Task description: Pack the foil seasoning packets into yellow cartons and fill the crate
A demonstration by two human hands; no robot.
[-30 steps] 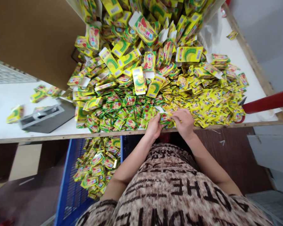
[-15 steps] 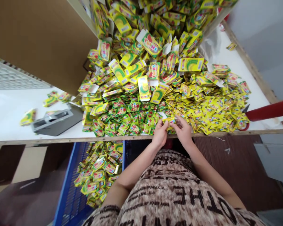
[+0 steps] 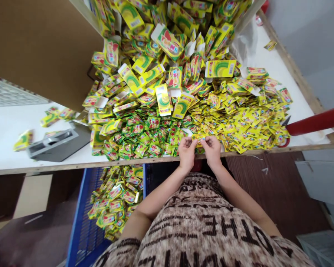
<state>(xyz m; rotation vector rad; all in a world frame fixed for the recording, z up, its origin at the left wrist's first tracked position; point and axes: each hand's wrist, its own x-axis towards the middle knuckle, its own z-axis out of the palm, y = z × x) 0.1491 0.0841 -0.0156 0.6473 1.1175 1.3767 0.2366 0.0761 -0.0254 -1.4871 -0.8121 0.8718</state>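
Observation:
My left hand (image 3: 186, 152) and my right hand (image 3: 212, 150) meet at the table's near edge, both pinched on one small yellow sachet (image 3: 199, 137) held between them. Right beyond my fingers lies a heap of green-and-red sachets (image 3: 144, 135) on the left and a heap of yellow sachets (image 3: 247, 122) on the right. Behind these, many flat yellow-green cartons (image 3: 164, 98) spill out of a large cardboard box (image 3: 44, 48).
A grey tape dispenser (image 3: 55, 144) sits on the white table (image 3: 5, 122) at the left, with a few loose packets near it. Below the table edge a blue crate (image 3: 78, 226) holds more sachets. A red bar (image 3: 314, 121) crosses at the right.
My hands drew closer together and lifted a yellow sachet off the pile edge; earlier they held a green-and-red sachet. The view shifted slightly.

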